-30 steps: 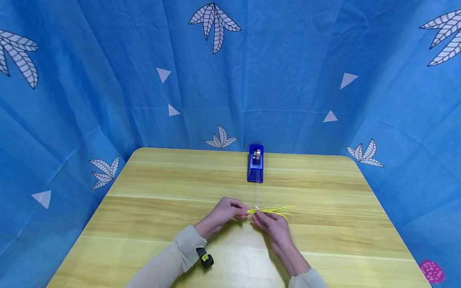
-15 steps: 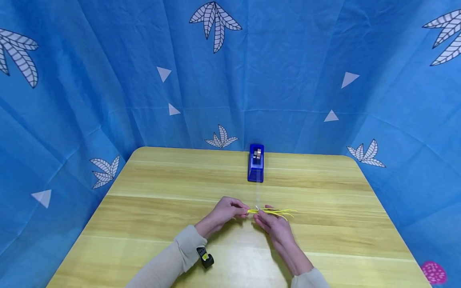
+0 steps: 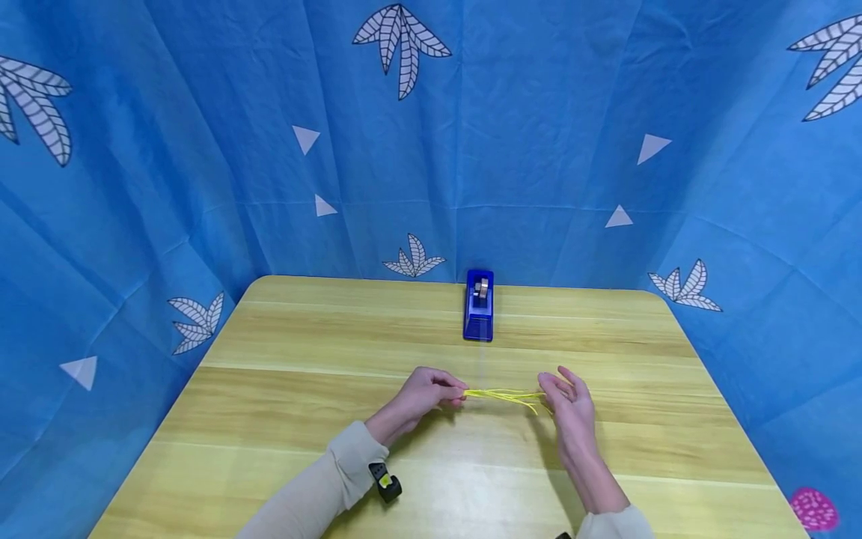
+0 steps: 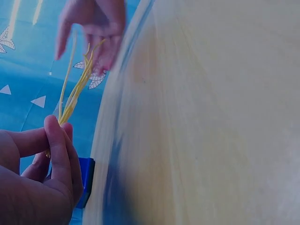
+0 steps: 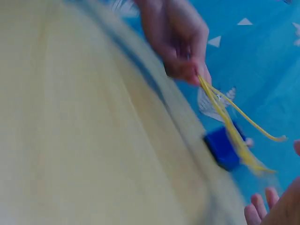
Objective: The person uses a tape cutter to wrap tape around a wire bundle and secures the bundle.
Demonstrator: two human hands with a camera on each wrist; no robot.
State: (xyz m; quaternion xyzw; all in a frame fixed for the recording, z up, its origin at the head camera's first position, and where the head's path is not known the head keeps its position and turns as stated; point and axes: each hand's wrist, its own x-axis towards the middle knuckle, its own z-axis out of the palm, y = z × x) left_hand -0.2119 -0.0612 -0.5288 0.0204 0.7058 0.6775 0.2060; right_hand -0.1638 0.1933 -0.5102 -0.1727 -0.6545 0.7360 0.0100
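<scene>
Between thumb and fingertips my left hand (image 3: pixel 429 392) pinches one end of a bundle of thin yellow cords (image 3: pixel 501 394). The cords stretch to the right above the table, and their loose ends fan apart. My right hand (image 3: pixel 572 412) is at those ends with its fingers spread, one cord end reaching its fingertips in the head view. In the left wrist view the cords (image 4: pixel 75 96) rise from the left fingertips, with the right hand (image 4: pixel 96 28) open behind them. In the right wrist view the right fingers (image 5: pixel 258 206) lie below the cord tips.
A blue tape dispenser (image 3: pixel 478 307) stands at the table's back edge. A faint clear strip of tape (image 3: pixel 482 363) runs from it toward the cords. The wooden table (image 3: pixel 303 359) is enclosed by blue curtains (image 3: pixel 539 112). A black wrist device (image 3: pixel 386 483) is on the left sleeve.
My right hand has let go near the middle of the cords and slid right to their loose ends, its fingers opening. The small white piece by its fingertips no longer shows. The left hand stays put.
</scene>
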